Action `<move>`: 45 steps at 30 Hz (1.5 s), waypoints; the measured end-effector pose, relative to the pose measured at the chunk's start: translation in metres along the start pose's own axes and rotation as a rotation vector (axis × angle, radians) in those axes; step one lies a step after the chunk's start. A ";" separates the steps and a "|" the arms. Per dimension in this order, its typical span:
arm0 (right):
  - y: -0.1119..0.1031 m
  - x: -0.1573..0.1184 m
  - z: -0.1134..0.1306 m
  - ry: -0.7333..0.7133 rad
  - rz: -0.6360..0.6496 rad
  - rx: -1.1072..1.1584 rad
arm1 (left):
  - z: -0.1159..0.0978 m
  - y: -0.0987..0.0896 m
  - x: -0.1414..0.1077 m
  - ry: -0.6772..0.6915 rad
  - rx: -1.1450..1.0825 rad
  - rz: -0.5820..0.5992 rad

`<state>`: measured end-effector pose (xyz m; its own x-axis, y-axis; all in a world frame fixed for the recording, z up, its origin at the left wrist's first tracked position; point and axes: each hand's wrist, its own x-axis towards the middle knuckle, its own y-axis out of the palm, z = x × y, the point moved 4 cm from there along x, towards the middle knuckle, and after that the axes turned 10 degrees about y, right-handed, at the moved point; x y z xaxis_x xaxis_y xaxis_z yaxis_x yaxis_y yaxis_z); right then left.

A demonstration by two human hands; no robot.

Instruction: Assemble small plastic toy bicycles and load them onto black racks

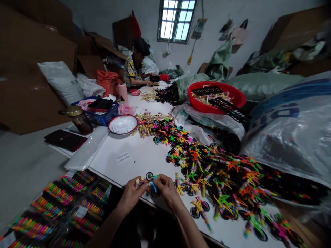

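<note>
My left hand is closed around several small patterned tubes, their pale ends poking up beside the thumb. My right hand pinches a small toy bicycle with blue parts and black wheels, close against the left fingertips. Where the tubes and the bicycle meet is partly hidden by my fingers. To the right of my hands, a large heap of colourful toy bicycles covers the white table. Some of them have patterned tubes fixed on. Loose patterned tubes lie farther back.
A white enamel bowl with paper slips stands behind a label strip. A red basin holds tubes and black racks. Packed bicycle sets lie at lower left. Bulky sacks border the right. A person sits at the far end.
</note>
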<state>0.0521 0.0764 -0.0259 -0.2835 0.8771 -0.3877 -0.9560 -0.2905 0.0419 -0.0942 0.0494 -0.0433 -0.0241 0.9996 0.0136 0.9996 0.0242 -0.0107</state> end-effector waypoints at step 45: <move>-0.034 0.046 0.051 -0.235 -0.141 -0.122 | -0.017 0.015 0.061 -0.147 -0.418 -0.261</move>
<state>0.0678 0.1463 0.0021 -0.1718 0.9725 -0.1575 -0.9750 -0.1907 -0.1142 -0.0807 0.1102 -0.0255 -0.2444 0.9531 -0.1787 0.8784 0.2956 0.3756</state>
